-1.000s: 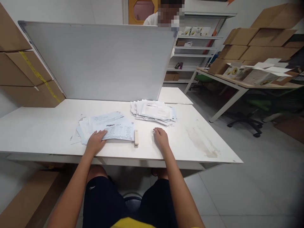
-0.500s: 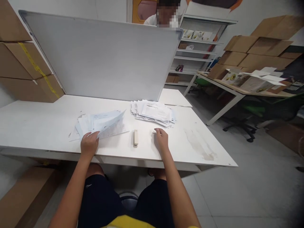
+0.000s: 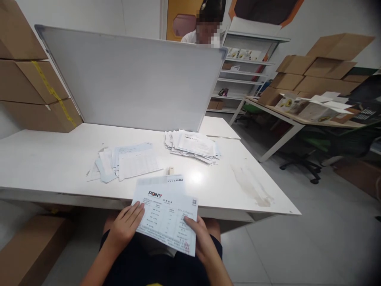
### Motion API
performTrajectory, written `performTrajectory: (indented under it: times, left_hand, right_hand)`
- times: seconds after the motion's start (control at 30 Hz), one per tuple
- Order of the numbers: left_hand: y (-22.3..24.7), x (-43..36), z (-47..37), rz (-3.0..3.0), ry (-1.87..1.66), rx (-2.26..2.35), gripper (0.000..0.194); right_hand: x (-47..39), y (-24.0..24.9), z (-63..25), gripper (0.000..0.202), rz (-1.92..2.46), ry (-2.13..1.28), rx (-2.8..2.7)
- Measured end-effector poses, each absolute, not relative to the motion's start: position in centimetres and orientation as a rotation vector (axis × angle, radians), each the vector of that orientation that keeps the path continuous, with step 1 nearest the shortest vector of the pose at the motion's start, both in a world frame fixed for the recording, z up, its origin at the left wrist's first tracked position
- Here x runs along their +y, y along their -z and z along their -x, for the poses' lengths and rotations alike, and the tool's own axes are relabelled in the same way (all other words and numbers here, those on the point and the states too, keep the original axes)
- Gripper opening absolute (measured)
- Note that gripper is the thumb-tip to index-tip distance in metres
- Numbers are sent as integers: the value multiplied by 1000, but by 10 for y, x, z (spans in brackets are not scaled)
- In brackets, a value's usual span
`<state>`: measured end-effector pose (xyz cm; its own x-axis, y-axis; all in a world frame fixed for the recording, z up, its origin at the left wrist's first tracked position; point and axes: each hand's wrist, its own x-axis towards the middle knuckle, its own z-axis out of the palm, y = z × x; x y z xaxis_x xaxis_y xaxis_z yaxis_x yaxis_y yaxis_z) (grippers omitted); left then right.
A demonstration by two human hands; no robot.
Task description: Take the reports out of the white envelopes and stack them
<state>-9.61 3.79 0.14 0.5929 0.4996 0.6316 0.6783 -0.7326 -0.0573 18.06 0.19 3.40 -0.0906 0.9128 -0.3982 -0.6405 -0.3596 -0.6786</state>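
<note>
Over my lap and the table's front edge I hold a printed paper sheet [image 3: 166, 222] with a PONY heading. My left hand [image 3: 126, 224] is closed on its left edge, fingers lying over the top and the thumb hidden. At the right edge, my right hand [image 3: 201, 234] pinches the sheet with its thumb on top and its fingers beneath. Just beyond the sheet, the beige stapler [image 3: 171, 171] is mostly covered. Loose papers [image 3: 138, 162] lie fanned out at the left, and a stack of papers [image 3: 195, 145] lies farther back at the right.
A whiteboard [image 3: 133, 79] stands upright across the white table [image 3: 59, 159]. Cardboard boxes [image 3: 29, 95] are piled at the left. Behind the board is a person [image 3: 189, 37] near metal shelves [image 3: 244, 73]. Another table at the right holds more boxes [image 3: 324, 75].
My left hand has brought a sheet from the left papers toward me. My right hand has come back from the table and now grips its right edge. The sheet now partly covers the stapler.
</note>
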Motion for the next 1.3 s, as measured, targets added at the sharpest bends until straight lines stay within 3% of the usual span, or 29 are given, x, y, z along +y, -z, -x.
performTrajectory:
  times: [0.1, 0.2, 0.33, 0.47, 0.57, 0.63, 0.73, 0.9, 1.3]
  left_hand:
    - [14, 28, 86, 2515, 983, -1333, 67]
    - [36, 9, 73, 2336, 1477, -1900, 79]
    - [38, -17, 64, 2656, 2163, -2189, 64]
    - [-7, -23, 53, 2542, 2624, -2388, 56]
    - [-51, -8, 40, 2531, 2312, -2541, 46]
    - [-73, 11, 32, 2619, 2014, -2334, 36]
    - [-84, 47, 24, 2447, 1953, -2083, 31]
    - [-61, 91, 17, 2293, 2216, -1914, 35]
    - [-52, 95, 10, 2467, 2115, -1854, 37]
  right_hand:
    - [8, -30, -186, 42, 1009, -1619, -413]
    - [10, -23, -189, 41, 1060, -1519, -476]
    - [5, -13, -195, 42, 1195, -1385, -631]
    - [0, -17, -203, 42, 1321, -1192, -795]
    - [7, -29, -212, 35, 1334, -840, -1004]
    - [20, -39, -221, 31, 1298, -549, -1118]
    - [48, -47, -229, 34, 1252, -281, -1104]
    - [78, -40, -222, 36, 1405, -452, -959]
    - [61, -41, -225, 26, 1263, -495, -922]
